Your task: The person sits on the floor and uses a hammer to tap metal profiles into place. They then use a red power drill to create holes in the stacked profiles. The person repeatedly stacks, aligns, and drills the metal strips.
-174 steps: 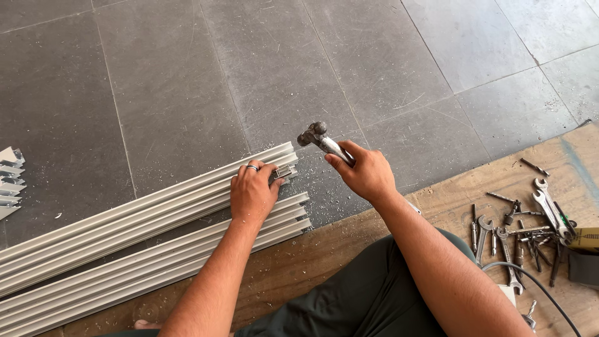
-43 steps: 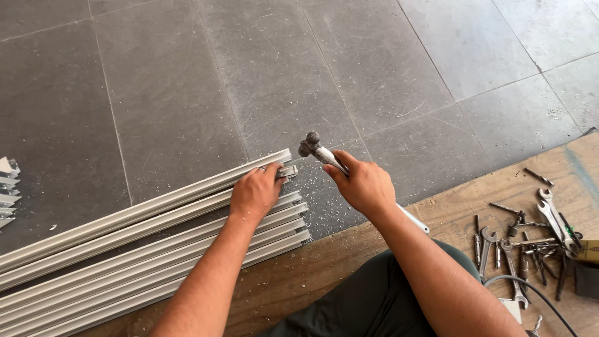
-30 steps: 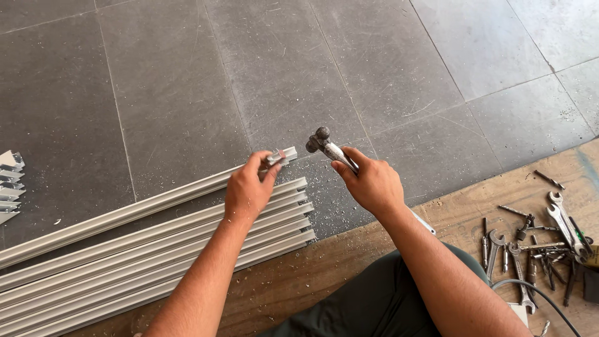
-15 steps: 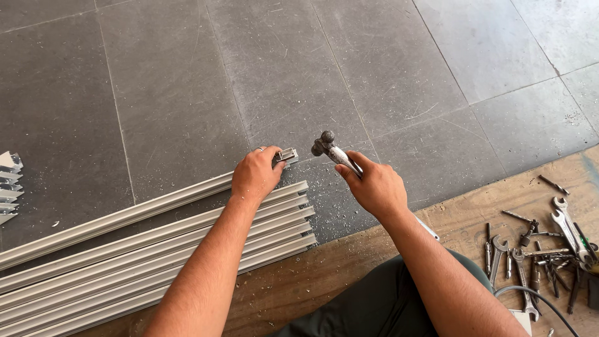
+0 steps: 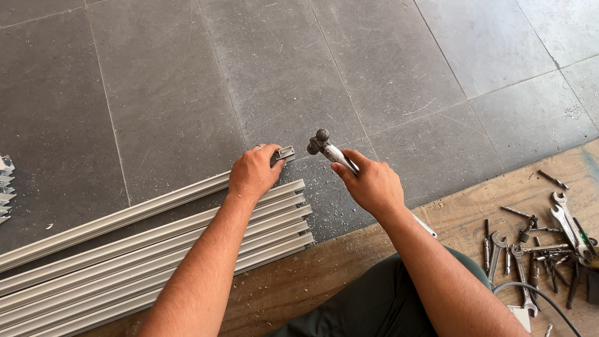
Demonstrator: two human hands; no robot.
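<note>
My left hand (image 5: pixel 253 173) grips the right end of the top aluminium rail (image 5: pixel 125 218), which is pulled a little away from the other rails. A small metal end piece (image 5: pixel 284 153) sticks out past my fingers at the rail's tip. My right hand (image 5: pixel 372 183) holds a ball-peen hammer (image 5: pixel 324 146) by its handle, high up near the head. The hammer head hangs just right of the end piece, a short gap apart from it.
Several more aluminium rails (image 5: pixel 187 249) lie side by side on the grey tiled floor. A wooden board (image 5: pixel 437 212) under my knees carries several spanners and loose tools (image 5: pixel 543 243) at the right. Small metal brackets (image 5: pixel 5 187) sit at the left edge.
My left hand has drawn the top rail away from the stack and up the floor. The hammer followed to the right of the rail's tip.
</note>
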